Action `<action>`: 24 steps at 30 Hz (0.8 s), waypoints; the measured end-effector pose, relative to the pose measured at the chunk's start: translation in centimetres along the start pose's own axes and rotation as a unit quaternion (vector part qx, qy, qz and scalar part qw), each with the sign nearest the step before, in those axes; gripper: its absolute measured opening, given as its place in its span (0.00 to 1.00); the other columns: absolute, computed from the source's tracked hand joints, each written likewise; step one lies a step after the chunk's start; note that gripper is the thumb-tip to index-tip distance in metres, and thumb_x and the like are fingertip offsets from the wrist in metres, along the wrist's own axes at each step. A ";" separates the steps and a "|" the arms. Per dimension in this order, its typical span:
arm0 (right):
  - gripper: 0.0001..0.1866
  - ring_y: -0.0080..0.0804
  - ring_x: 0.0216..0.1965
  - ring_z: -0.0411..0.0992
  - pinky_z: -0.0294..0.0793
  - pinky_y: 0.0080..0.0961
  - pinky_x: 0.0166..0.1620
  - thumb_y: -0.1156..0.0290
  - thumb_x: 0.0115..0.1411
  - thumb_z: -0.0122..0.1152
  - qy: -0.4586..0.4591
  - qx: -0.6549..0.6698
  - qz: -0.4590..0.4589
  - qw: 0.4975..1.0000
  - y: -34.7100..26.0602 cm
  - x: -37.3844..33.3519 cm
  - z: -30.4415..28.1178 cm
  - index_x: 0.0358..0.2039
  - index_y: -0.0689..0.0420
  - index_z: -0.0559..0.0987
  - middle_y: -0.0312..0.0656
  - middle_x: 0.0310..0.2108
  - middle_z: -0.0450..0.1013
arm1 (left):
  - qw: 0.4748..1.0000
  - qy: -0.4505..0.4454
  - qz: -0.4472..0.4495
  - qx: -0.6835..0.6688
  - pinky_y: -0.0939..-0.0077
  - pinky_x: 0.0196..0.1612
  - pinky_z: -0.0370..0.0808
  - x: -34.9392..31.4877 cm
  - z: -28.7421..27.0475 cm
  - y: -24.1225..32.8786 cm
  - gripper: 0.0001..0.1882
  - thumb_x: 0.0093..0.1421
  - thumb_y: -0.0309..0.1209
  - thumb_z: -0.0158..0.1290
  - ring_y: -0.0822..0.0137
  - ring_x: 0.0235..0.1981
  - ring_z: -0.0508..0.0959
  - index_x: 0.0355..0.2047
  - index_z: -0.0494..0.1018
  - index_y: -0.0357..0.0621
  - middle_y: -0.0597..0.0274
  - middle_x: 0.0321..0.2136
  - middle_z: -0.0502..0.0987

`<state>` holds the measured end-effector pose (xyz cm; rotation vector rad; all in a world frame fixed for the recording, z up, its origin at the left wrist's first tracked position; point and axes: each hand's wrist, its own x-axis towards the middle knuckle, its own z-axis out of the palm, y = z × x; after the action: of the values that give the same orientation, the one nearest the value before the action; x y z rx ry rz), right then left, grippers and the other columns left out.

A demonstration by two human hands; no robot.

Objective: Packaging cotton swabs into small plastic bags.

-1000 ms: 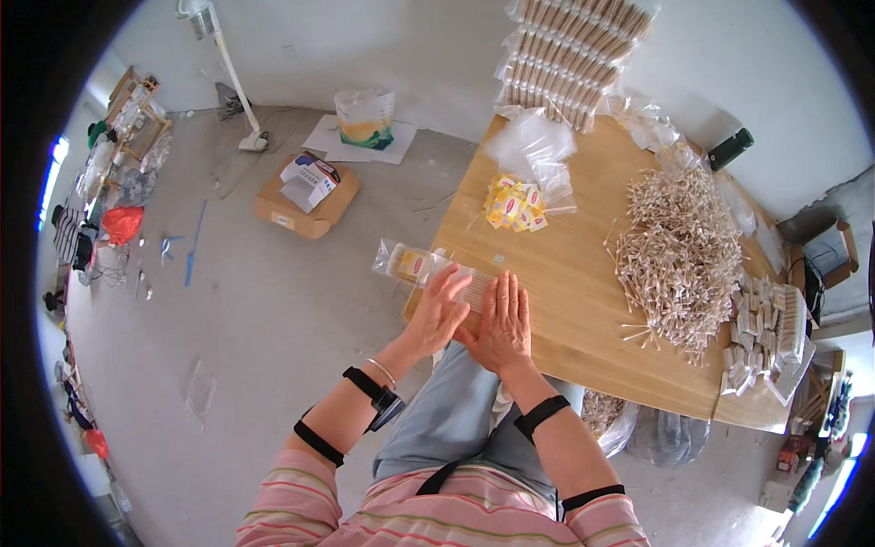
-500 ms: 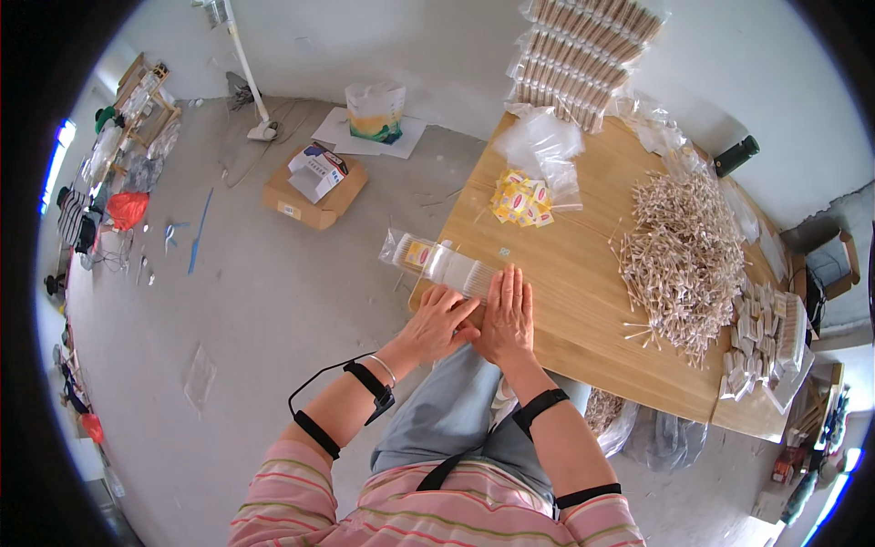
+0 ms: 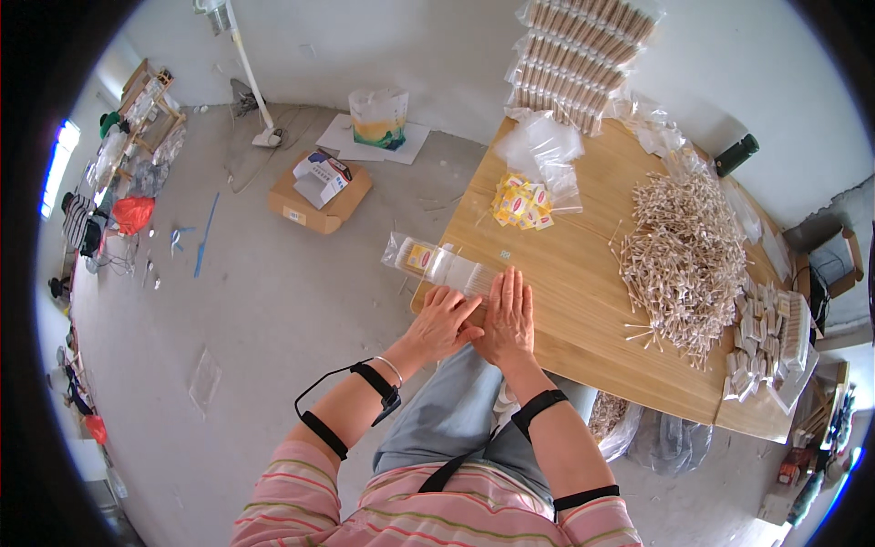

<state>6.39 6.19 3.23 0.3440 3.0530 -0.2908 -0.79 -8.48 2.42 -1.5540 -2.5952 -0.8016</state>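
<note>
A clear plastic bag of cotton swabs (image 3: 467,275) lies across the left edge of the wooden table (image 3: 583,319). A yellow-and-white card (image 3: 417,256) shows inside its far left end, which juts past the edge. My left hand (image 3: 442,322) is on the bag's near side, fingers bent over it and the thumb tucked toward my other hand. Against the bag's right end lies my right hand (image 3: 507,319), flat with its fingers stretched out side by side. The two hands touch at the thumbs, and they hide the near end of the bag.
Yellow cards (image 3: 521,202) and empty clear bags (image 3: 547,146) lie farther back. On the right are a loose heap of cotton swabs (image 3: 684,260) and small bundles (image 3: 761,333). Filled packs (image 3: 583,64) are stacked against the wall. A cardboard box (image 3: 319,205) sits on the floor.
The view has shifted very slightly. Both hands stay at the bag in nearly the same pose, and the bag lies where it was.
</note>
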 end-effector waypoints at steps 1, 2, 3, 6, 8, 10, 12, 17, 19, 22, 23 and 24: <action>0.53 0.47 0.72 0.33 0.32 0.41 0.71 0.38 0.57 0.50 0.001 0.002 0.000 1.000 0.0 0.0 0.0 0.67 0.67 0.46 0.55 0.70 0.37 | 1.000 0.002 0.001 0.003 0.54 0.53 0.61 0.0 0.1 -0.1 0.33 0.60 0.53 0.49 0.51 0.44 0.66 0.57 0.64 0.41 0.52 0.39 0.67; 0.52 0.47 0.72 0.33 0.32 0.41 0.71 0.38 0.57 0.49 0.001 0.004 0.000 1.000 0.0 0.0 0.0 0.67 0.67 0.46 0.54 0.70 0.37 | 1.000 0.003 0.001 0.003 0.54 0.53 0.61 0.0 0.2 -0.1 0.33 0.60 0.53 0.49 0.51 0.44 0.66 0.57 0.64 0.41 0.52 0.39 0.67; 0.52 0.47 0.72 0.33 0.32 0.41 0.71 0.38 0.57 0.49 0.002 0.003 0.000 1.000 0.0 0.0 0.0 0.67 0.67 0.46 0.54 0.70 0.37 | 1.000 0.003 -0.005 -0.001 0.54 0.53 0.61 0.0 0.2 -0.1 0.33 0.60 0.53 0.48 0.51 0.44 0.66 0.57 0.64 0.41 0.52 0.39 0.67; 0.52 0.47 0.72 0.33 0.32 0.41 0.71 0.38 0.58 0.48 0.000 0.005 0.003 1.000 0.0 0.0 0.2 0.67 0.67 0.46 0.54 0.70 0.37 | 0.999 0.013 -0.023 -0.017 0.55 0.52 0.61 0.2 0.2 0.3 0.34 0.61 0.55 0.46 0.51 0.44 0.66 0.57 0.65 0.42 0.52 0.39 0.67; 0.51 0.47 0.72 0.33 0.32 0.41 0.71 0.38 0.58 0.47 0.002 0.003 0.002 1.000 0.0 0.1 0.2 0.67 0.67 0.45 0.55 0.70 0.37 | 0.999 0.022 -0.035 -0.028 0.56 0.52 0.61 0.3 0.0 0.5 0.34 0.61 0.56 0.45 0.51 0.43 0.66 0.57 0.66 0.42 0.52 0.39 0.67; 0.51 0.47 0.72 0.33 0.32 0.41 0.71 0.38 0.58 0.46 0.003 -0.006 0.003 1.000 0.0 0.0 0.3 0.67 0.67 0.45 0.55 0.70 0.37 | 0.999 -0.010 -0.040 -0.008 0.55 0.51 0.60 0.5 -0.1 0.6 0.34 0.62 0.56 0.44 0.51 0.43 0.66 0.57 0.65 0.42 0.52 0.38 0.67; 0.51 0.47 0.72 0.33 0.32 0.41 0.71 0.39 0.59 0.46 0.004 -0.014 0.003 1.000 0.1 0.0 0.4 0.67 0.67 0.45 0.55 0.70 0.37 | 0.999 -0.006 -0.041 -0.008 0.56 0.51 0.60 0.5 -0.1 0.6 0.34 0.62 0.56 0.45 0.51 0.42 0.66 0.57 0.65 0.41 0.52 0.38 0.68; 0.49 0.50 0.72 0.34 0.33 0.42 0.70 0.43 0.58 0.49 0.018 0.028 -0.007 0.999 0.0 0.0 0.3 0.66 0.68 0.46 0.57 0.70 0.38 | 0.999 0.002 -0.047 -0.011 0.56 0.51 0.61 0.5 -0.1 0.6 0.32 0.62 0.54 0.46 0.51 0.42 0.67 0.57 0.65 0.42 0.52 0.36 0.69; 0.49 0.50 0.72 0.34 0.34 0.43 0.70 0.44 0.58 0.48 0.024 0.031 -0.007 0.999 0.1 0.1 0.5 0.66 0.68 0.47 0.57 0.70 0.38 | 0.999 0.020 -0.044 -0.010 0.57 0.51 0.60 0.7 0.0 0.7 0.31 0.63 0.52 0.46 0.51 0.42 0.67 0.58 0.65 0.42 0.53 0.35 0.70; 0.47 0.49 0.72 0.34 0.34 0.43 0.70 0.46 0.59 0.47 0.025 0.028 -0.006 0.999 0.2 0.1 0.7 0.66 0.68 0.47 0.57 0.70 0.38 | 0.998 0.018 -0.065 -0.016 0.57 0.51 0.60 1.0 -0.1 1.1 0.30 0.63 0.51 0.46 0.53 0.42 0.68 0.59 0.64 0.44 0.54 0.36 0.70; 0.46 0.49 0.72 0.34 0.33 0.43 0.70 0.48 0.59 0.47 0.021 0.022 -0.004 1.000 0.2 0.1 0.8 0.66 0.68 0.47 0.57 0.70 0.38 | 0.998 0.018 -0.065 -0.016 0.57 0.51 0.60 1.1 -0.1 1.2 0.30 0.63 0.51 0.46 0.53 0.42 0.68 0.59 0.64 0.44 0.54 0.36 0.70; 0.46 0.49 0.72 0.34 0.33 0.43 0.70 0.48 0.59 0.47 0.021 0.021 -0.004 1.000 0.3 0.1 0.8 0.66 0.68 0.47 0.57 0.70 0.38 | 0.997 0.010 -0.074 -0.012 0.58 0.52 0.60 1.2 -0.2 1.3 0.30 0.63 0.50 0.46 0.53 0.42 0.68 0.59 0.64 0.44 0.55 0.36 0.70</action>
<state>6.40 6.29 2.37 0.3447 3.0937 -0.3535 -0.35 -7.02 3.46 -1.3638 -2.7206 -0.8555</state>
